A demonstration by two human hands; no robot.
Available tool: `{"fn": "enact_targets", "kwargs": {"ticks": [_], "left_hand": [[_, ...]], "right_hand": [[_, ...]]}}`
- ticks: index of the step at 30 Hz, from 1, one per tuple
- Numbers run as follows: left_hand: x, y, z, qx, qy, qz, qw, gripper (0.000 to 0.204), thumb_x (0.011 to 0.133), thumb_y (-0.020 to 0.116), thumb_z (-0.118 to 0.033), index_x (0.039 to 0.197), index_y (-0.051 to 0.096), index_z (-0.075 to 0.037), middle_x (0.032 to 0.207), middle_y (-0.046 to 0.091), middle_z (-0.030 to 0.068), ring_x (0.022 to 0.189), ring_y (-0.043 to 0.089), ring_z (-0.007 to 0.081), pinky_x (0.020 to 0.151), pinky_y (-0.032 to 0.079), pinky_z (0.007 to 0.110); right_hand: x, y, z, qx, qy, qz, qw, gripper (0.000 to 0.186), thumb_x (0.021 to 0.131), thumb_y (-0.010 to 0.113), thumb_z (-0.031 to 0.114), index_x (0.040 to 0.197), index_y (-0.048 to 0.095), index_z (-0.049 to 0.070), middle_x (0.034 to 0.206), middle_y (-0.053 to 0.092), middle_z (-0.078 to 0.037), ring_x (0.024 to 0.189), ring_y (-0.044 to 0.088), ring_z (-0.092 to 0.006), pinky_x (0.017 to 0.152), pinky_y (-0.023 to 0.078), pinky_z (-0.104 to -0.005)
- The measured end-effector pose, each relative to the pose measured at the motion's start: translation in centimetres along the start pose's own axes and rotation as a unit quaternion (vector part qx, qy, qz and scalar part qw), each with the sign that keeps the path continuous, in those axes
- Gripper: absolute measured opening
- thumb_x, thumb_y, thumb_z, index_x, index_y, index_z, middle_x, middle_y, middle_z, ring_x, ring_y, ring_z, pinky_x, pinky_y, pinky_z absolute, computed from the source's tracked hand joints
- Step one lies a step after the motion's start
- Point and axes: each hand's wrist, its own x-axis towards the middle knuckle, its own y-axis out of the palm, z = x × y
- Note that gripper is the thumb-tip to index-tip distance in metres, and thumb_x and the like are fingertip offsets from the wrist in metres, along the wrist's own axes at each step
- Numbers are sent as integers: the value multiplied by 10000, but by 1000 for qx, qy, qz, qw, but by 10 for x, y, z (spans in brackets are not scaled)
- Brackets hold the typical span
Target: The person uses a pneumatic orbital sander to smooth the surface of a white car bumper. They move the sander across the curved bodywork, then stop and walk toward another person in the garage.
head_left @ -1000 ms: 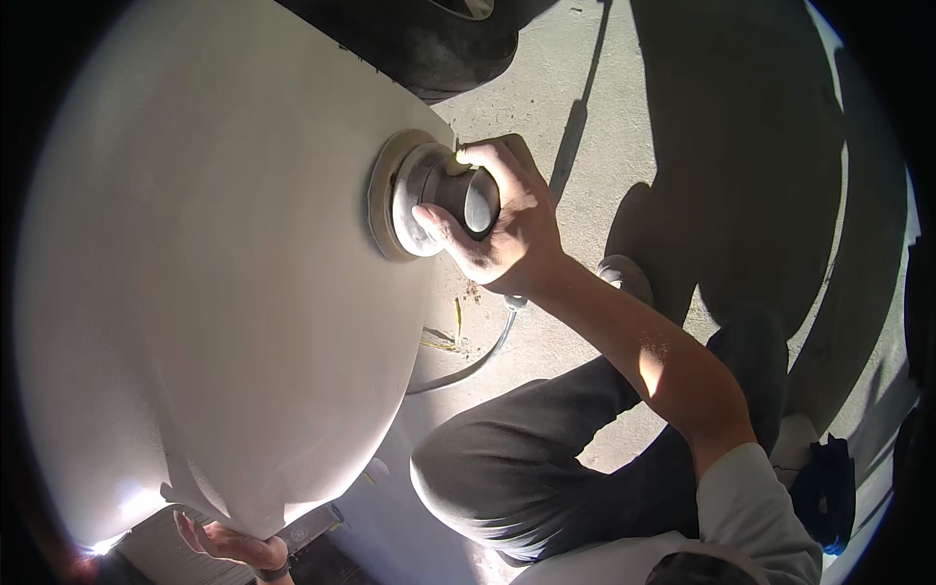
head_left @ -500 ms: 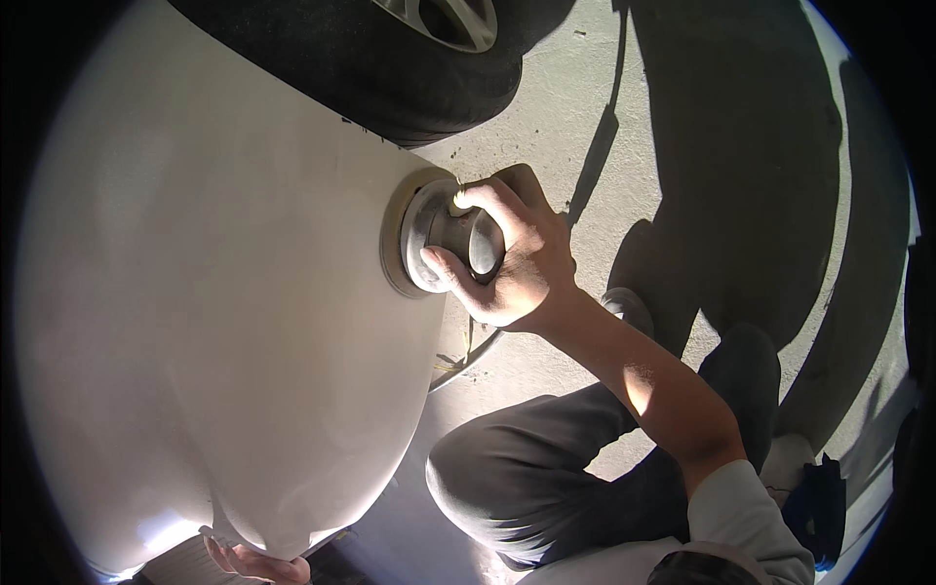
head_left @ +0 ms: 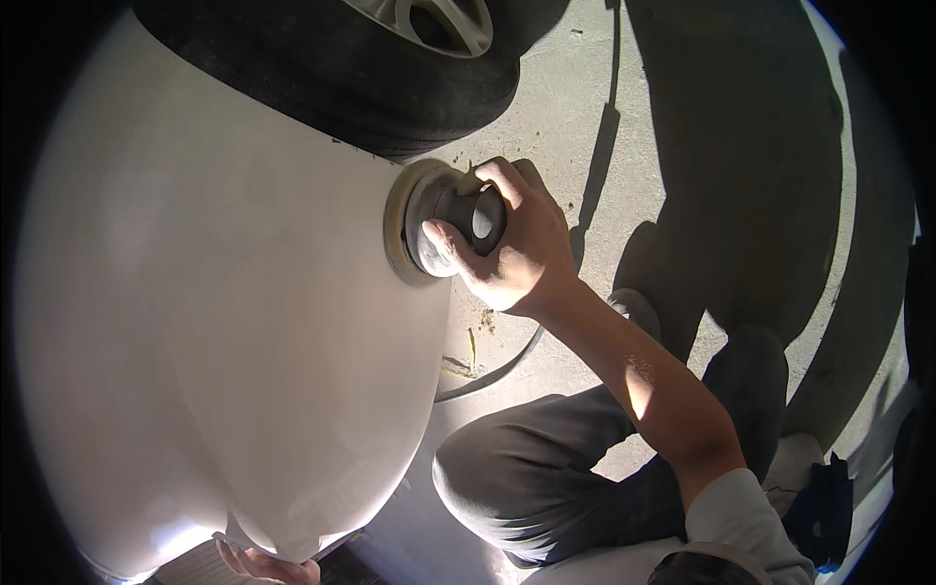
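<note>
My right hand [head_left: 531,244] is wrapped round the body of a grey round sander [head_left: 429,219] with a dark cap. The sander's disc pad [head_left: 398,229] is against the edge of a pale car body panel [head_left: 263,283], just below the wheel. My thumb lies along the near side of the sander, and the fingers curl over its far side. At the bottom left, my left hand [head_left: 268,565] is at the panel's lower edge, with its fingers somewhat apart. Part of that hand is hidden by the panel and the picture's rim.
A black tyre [head_left: 390,97] with a light alloy wheel [head_left: 439,21] stands above the panel. A dark hose [head_left: 497,375] runs over the concrete floor [head_left: 565,127] behind the sander. My bent knee [head_left: 478,478] is close to the panel, and dark shadows fall at the right.
My right hand and the sander have shifted slightly up along the panel edge relative to my view. The view has moved a little, and more of the wheel shows.
</note>
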Motion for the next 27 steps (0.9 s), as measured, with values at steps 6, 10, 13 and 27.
{"fn": "enact_targets", "kwargs": {"ticks": [6,10,13,27], "left_hand": [[10,9,-6,-72,-37,-62,995,703,1093,270,-512,1642,230,-75,1602,330,202,1525,317,426,1228,332,631],[15,7,-9,39,28,-23,999,712,1089,275,-534,1612,270,-52,1593,324,253,1527,323,421,1230,331,629],[11,6,-11,-85,-57,-55,993,735,1087,298,-551,1610,264,-36,1600,321,235,1520,337,421,1229,337,622],[5,-1,-4,84,27,1,996,701,1107,346,-496,1615,263,-21,1639,286,194,1516,340,423,1216,345,611]], "right_hand": [[2,-3,6,19,11,-24,999,423,889,866,294,1117,618,38,995,656,-175,882,724,-305,774,605,-405],[33,-18,62,-4,-120,-63,991,490,805,903,315,1115,618,63,986,647,-191,840,734,-363,748,615,-462],[62,-23,87,-10,-122,-65,990,509,779,894,349,1087,635,37,933,649,-233,797,721,-398,683,611,-474],[12,24,-44,154,143,-13,978,626,841,878,470,1169,643,-8,1041,718,-196,961,735,-346,853,601,-406]]}}
